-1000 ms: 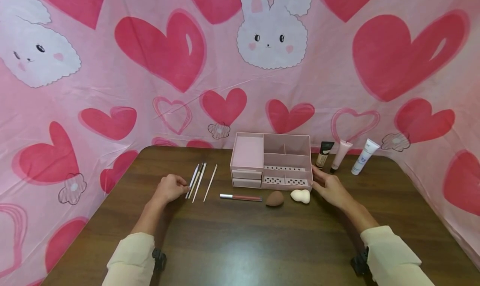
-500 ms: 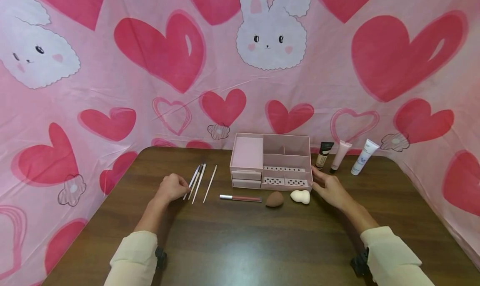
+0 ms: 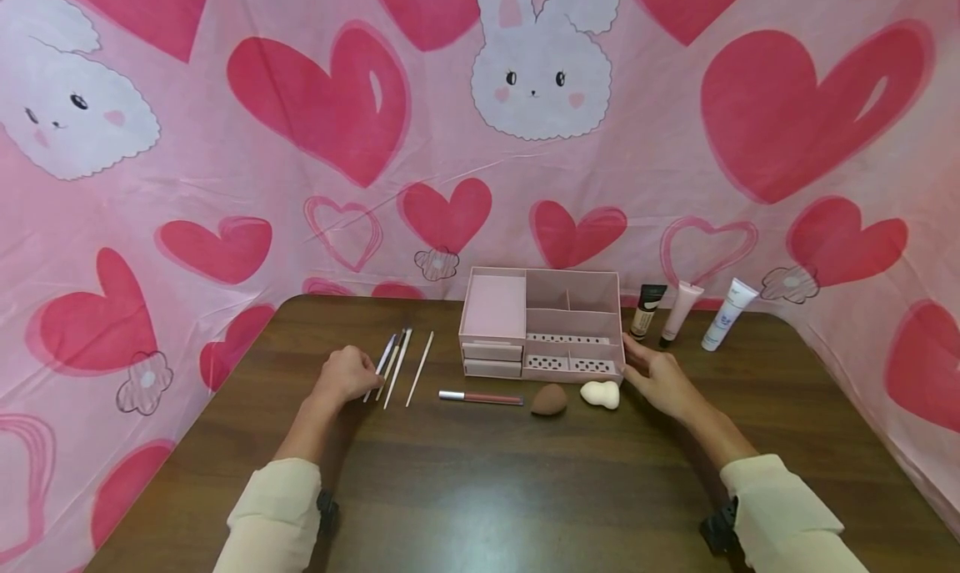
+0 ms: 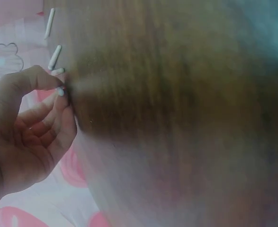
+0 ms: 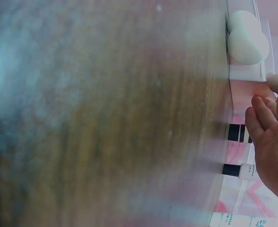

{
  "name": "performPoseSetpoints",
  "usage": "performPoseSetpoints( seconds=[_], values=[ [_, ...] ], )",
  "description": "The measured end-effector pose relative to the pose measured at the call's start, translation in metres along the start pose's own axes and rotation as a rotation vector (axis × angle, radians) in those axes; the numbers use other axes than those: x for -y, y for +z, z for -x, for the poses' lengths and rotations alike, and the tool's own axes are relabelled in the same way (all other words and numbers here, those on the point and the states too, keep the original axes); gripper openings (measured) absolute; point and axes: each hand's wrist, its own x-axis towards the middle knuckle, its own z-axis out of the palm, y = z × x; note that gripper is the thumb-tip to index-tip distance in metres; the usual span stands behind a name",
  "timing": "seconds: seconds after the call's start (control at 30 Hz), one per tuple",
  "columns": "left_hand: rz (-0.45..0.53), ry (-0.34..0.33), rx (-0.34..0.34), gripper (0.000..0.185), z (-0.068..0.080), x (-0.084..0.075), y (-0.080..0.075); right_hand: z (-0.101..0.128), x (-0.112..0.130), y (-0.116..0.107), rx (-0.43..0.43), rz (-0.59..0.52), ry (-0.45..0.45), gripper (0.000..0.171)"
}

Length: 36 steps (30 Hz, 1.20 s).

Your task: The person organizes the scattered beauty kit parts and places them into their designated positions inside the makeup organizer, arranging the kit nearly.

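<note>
From head height we look forward and down over the table (image 3: 480,473). Our wrist views sit close, skimming its surface; the right one shares the organizer (image 3: 543,323) (image 5: 245,90).

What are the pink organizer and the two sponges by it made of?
Organizer: likely rigid matte plastic, going by its thin straight walls and moulded drawers. Brown sponge and white sponge: probably soft foam, rounded teardrop shapes with no gloss.
</note>
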Motion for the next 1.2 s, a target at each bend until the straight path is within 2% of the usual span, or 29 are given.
performPoseSetpoints(
  seconds=[0.37, 0.8, 0.93, 1.2],
  values=[
    [0.048, 0.0, -0.026, 0.02, 0.0, 0.007, 0.001, -0.001, -0.001, 0.002, -0.001, 0.027, -0.001, 0.056],
    [0.116, -0.019, -0.016, 0.019, 0.0, 0.012, 0.002, 0.0, 0.002, 0.0, -0.009, 0.03, -0.017, 0.055],
    [0.159, -0.008, -0.009, 0.017, 0.002, 0.013, 0.001, 0.001, 0.002, 0.0, -0.009, 0.014, -0.02, 0.055],
    [0.313, -0.024, 0.002, 0.016, 0.004, 0.016, -0.006, 0.001, 0.003, 0.0, -0.005, 0.015, -0.018, 0.055]
  ],
)
